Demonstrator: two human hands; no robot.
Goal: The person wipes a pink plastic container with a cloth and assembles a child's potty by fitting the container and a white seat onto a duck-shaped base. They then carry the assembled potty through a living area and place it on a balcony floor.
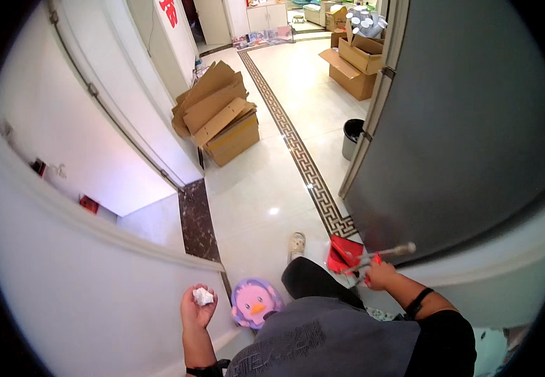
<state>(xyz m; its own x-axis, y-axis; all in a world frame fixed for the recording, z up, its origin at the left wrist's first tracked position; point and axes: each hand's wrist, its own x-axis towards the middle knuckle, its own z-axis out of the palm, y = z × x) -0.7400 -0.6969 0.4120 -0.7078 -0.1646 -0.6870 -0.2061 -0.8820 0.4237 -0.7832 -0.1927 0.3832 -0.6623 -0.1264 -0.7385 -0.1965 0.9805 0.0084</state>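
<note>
A crumpled white wad, perhaps tissue, lies in my left hand, with the fingers curled around it. My right hand grips red-and-grey handles at the lower right. Beside those handles a red dustpan is near the floor, and a long handle with a pale rounded end sticks out to the right. How these parts join is not clear. Between my left hand and my body sits a purple-and-pink children's item with a duck face.
A grey door stands at the right, with a dark bin beside its edge. Flattened cardboard rests on a box by the left wall. More open cartons stand farther back. A white door is at the left.
</note>
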